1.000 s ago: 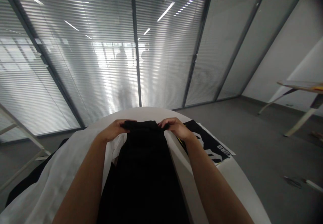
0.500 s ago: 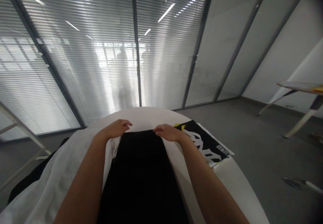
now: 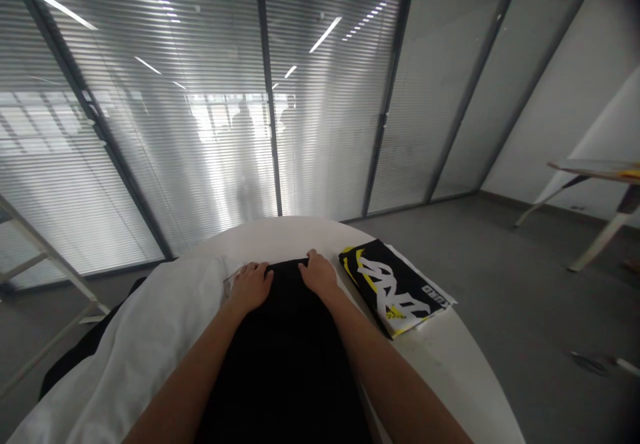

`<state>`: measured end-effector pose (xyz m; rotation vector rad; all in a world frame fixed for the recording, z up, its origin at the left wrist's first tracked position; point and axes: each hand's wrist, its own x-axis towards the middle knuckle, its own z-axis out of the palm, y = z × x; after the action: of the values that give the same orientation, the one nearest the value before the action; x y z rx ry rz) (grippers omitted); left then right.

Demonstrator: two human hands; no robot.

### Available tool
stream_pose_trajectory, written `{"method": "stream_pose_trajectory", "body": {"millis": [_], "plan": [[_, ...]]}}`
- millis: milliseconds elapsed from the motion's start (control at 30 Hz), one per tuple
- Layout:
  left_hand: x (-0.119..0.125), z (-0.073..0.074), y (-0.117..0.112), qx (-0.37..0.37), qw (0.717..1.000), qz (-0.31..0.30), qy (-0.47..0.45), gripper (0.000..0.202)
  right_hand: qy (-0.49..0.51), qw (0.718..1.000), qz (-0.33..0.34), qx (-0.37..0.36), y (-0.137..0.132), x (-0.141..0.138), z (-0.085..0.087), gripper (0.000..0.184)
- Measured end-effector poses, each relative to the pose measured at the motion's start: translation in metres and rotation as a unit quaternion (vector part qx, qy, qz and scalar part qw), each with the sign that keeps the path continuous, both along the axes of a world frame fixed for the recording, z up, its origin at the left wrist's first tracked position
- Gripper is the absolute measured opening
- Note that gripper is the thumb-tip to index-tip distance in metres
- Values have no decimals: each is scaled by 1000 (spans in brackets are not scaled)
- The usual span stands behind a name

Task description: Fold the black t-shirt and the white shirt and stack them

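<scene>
A long piece of black cloth point(image 3: 287, 357) lies flat on the white round table point(image 3: 280, 234), running toward me between my forearms. At its far left corner rests my left hand point(image 3: 251, 287), palm down, with its fingers spread across the edge. My right hand point(image 3: 320, 275) lies on the far right corner, fingers stretched forward and thumb apart on the cloth. The cloth's near end runs out of view at the bottom. White fabric point(image 3: 160, 324) covers the table's left side, beside my left arm.
To the right on the table sits a black, white and yellow printed packet point(image 3: 395, 291). A pale metal frame point(image 3: 55, 264) stands at the left. Glass partitions with blinds point(image 3: 325, 131) rise behind, with two silhouettes beyond. Another table point(image 3: 600, 172) stands far right.
Both hands have come down onto the far corners of the black cloth; the left moved right and toward me, the right slightly inward. More of the printed packet shows now.
</scene>
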<state>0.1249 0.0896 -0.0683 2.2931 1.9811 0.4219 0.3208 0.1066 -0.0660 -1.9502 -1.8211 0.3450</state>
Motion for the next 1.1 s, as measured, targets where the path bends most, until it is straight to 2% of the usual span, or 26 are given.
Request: {"method": "stream_pose_trajectory", "body": {"millis": [100,233,333,433,567,700,800,900,1000,1100], "plan": [[-11,3,-8,-8,1000,2,-16,47,45,998,23,47,2,1,3,33],[-16,-10,-24,18,999,40,-25,55,99,991,20,84,0,0,5,37],[-15,-23,-35,38,997,62,-25,58,64,993,-5,104,-5,2,2,32],[-14,-29,-41,39,997,62,-21,58,27,993,-4,113,-7,6,-4,28],[-15,-25,-41,17,997,62,-29,60,98,991,-8,94,0,13,-8,28],[-14,-19,-38,12,995,76,-56,56,166,985,-18,32,7,16,-10,33],[-14,-15,-36,20,992,78,-92,50,168,986,-21,-12,8,18,-14,51],[-17,-11,-32,22,987,81,-133,42,153,988,-4,-19,7,20,-16,65],[-25,-7,-25,37,982,74,-170,34,156,987,22,-20,9,23,-13,50],[-31,-6,-18,48,969,29,-241,32,164,985,40,-27,14,29,-9,33]]}}
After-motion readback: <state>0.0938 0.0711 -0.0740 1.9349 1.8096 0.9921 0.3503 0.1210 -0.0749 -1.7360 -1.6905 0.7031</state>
